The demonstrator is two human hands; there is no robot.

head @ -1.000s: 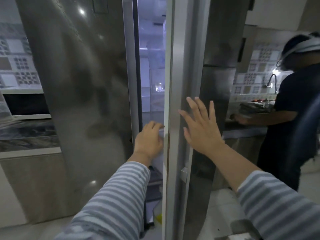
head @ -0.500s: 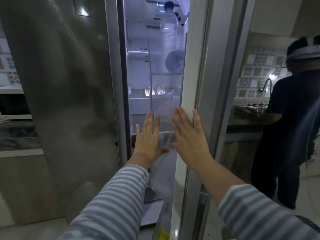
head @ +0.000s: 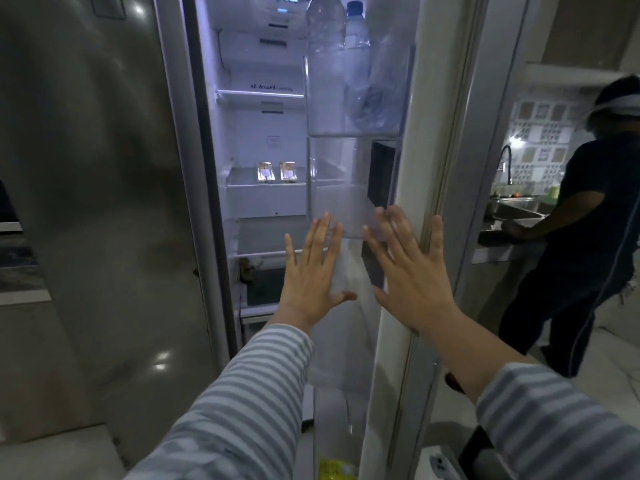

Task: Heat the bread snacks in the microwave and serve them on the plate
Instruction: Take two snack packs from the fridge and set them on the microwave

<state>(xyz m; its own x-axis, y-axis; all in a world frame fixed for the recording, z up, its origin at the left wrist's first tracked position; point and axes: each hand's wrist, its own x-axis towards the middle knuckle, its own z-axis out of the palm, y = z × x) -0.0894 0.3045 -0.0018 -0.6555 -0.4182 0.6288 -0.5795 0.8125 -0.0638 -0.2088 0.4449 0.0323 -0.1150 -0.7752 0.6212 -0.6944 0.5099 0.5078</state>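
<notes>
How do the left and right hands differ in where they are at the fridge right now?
The left hand is raised in the lit gap of the open steel fridge, its fingertips reaching the clear plastic door bin; the right hand lies against the white inner edge of the fridge door. Both are flat, fingers spread, gripping nothing.

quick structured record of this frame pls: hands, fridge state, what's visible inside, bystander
left hand: open, fingers spread, held in front of the fridge opening
right hand: open, flat on the inner edge of the fridge door
fridge door: swung open, interior lit
door shelf: clear water bottles upright in the upper bin
inner shelf: two small packets, contents too small to tell
bread snacks: not identifiable
bystander: other person at the sink on the right
</notes>
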